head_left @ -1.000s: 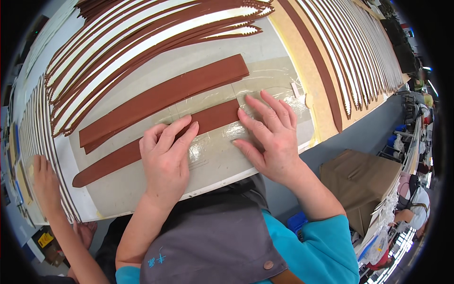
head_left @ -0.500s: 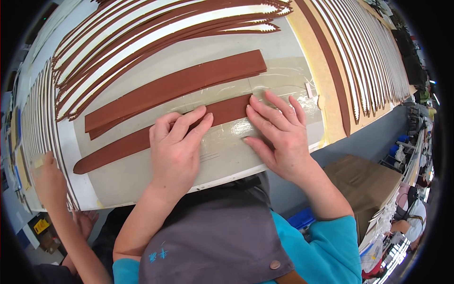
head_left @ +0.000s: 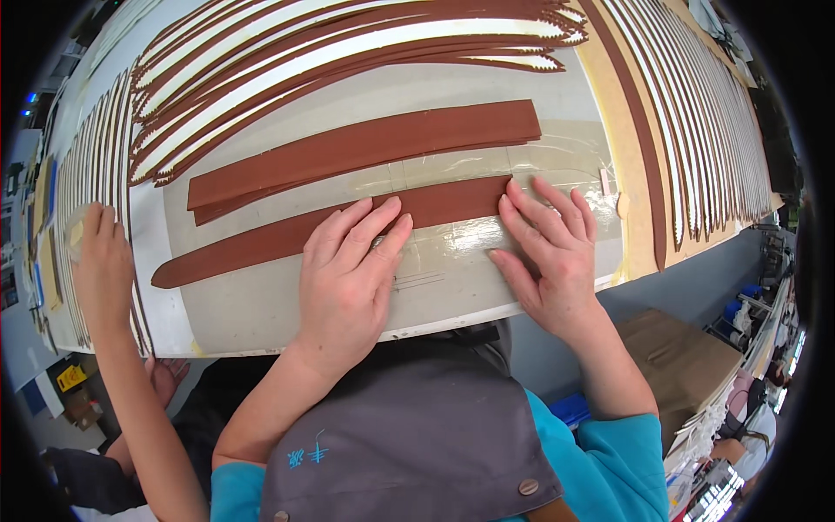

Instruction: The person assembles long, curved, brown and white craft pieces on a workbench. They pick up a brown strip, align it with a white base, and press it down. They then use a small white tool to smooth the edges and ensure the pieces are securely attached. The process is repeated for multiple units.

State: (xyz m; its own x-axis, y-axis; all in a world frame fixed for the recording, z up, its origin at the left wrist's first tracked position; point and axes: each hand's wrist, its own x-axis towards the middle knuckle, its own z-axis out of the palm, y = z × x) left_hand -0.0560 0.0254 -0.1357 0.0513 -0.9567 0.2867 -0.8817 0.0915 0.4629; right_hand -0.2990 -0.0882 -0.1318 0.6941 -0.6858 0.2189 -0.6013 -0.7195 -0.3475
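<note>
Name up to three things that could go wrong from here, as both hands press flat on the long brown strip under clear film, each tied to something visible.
1. The clear plastic film looks wrinkled between the left hand and the right hand; pressing might set creases over the lower long brown strip.
2. A sideways push might skew that strip towards the upper wide brown strip.
3. Another person's hand rests at the grey board's left edge and could nudge it.

Long pale worktable (head_left: 261, 313), grey floor (head_left: 696, 287), cardboard box (head_left: 678, 365)
</note>
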